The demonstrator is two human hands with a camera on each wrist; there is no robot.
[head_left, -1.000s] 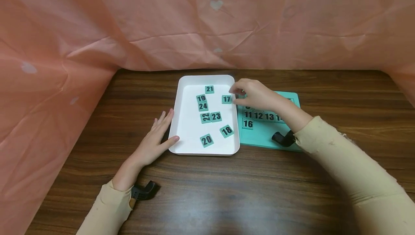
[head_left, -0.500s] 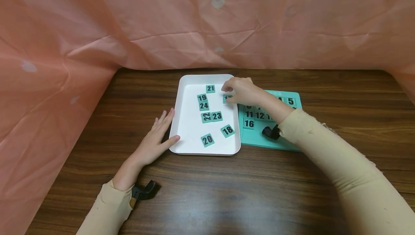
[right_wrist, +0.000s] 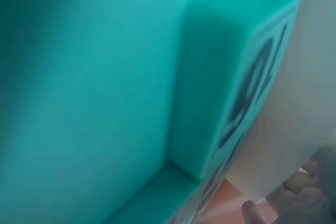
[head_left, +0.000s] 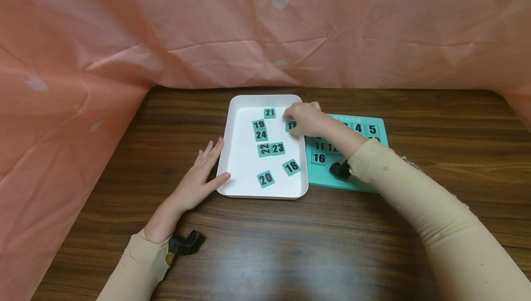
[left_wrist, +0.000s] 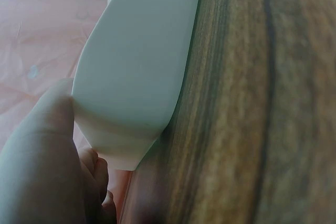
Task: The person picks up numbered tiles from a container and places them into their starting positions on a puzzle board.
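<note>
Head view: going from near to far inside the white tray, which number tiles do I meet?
Tile 20, tile 18, tile 22 beside tile 23, tile 24, tile 19, tile 21. Left out: tile 17, partly hidden by the right hand and roughly level with tile 19.

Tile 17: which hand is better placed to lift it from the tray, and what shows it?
Probably the right: the right hand is at tile 17, while the left hand touches the white tray at its left edge.
</note>
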